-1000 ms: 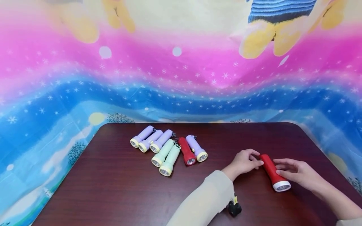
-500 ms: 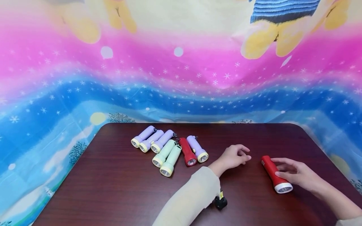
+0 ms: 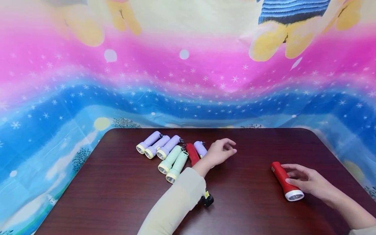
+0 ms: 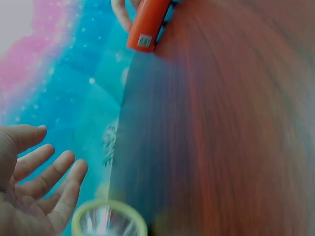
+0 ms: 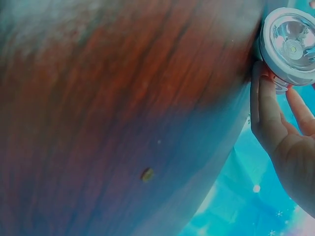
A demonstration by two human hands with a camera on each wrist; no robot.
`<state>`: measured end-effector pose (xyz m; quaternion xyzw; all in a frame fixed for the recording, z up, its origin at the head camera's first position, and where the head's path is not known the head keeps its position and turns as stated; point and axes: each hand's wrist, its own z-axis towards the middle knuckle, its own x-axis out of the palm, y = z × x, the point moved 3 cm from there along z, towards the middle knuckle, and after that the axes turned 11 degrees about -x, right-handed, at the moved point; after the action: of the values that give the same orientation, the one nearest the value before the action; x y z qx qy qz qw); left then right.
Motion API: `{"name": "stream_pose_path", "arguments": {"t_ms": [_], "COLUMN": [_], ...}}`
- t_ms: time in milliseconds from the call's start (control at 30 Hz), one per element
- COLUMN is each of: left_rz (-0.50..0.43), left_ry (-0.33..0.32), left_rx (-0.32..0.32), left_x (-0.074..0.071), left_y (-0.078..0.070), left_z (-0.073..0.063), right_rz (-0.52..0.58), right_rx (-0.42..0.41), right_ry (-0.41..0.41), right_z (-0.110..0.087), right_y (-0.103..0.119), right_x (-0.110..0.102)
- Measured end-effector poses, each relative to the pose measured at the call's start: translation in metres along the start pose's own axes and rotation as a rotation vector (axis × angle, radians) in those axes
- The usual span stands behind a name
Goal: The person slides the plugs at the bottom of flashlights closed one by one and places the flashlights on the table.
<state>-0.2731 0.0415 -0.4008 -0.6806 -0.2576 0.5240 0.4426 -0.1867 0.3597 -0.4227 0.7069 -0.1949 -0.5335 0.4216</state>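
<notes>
We see a dark red-brown, stripy, wood-look table (image 3: 111, 202) with round corners. Behind it, we see a big wavy pink, blue and cream cloth (image 3: 158, 65) with little white snowflakes (image 3: 234, 79) on it.

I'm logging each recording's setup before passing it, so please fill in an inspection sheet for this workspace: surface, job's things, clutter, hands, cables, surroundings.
Surface: dark wood-grain table.
Job's things: white-rimmed torch, red, lying apart at the right; in a group, four purple torches, two green torches and the other red torch, partly hidden by the left arm.
Clutter: one small yellowish spot; mark or crumb, cannot tell.
Right hand: thumb and fingers hold the white-rimmed torch.
Left hand: holds nothing, fingers loosely bent; black device at the wrist.
Cables: nothing seen.
Surroundings: pink-and-blue snowflake backdrop behind the table.
</notes>
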Motion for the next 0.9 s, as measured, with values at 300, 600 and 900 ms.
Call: {"name": "stream_pose_path", "arguments": {"t_ms": [300,600,900], "left_rz": [0.034,0.105,0.202], "left_ry": [-0.266,-0.370,-0.256], "left_rx": [-0.048,-0.259,-0.253], "left_x": [-0.054,-0.069,-0.065], "left_y": [0.029,0.043,0.045], "left_z": [-0.005,-0.006,-0.002], "right_rz": [-0.006,0.002,0.011], "right_rx": [-0.009,-0.002,0.019], "right_ry": [0.004,0.008,0.005], "right_z": [0.001,0.000,0.000], "right_y": [0.003,0.003,0.002], "right_x": [0.001,0.002,0.001]}}
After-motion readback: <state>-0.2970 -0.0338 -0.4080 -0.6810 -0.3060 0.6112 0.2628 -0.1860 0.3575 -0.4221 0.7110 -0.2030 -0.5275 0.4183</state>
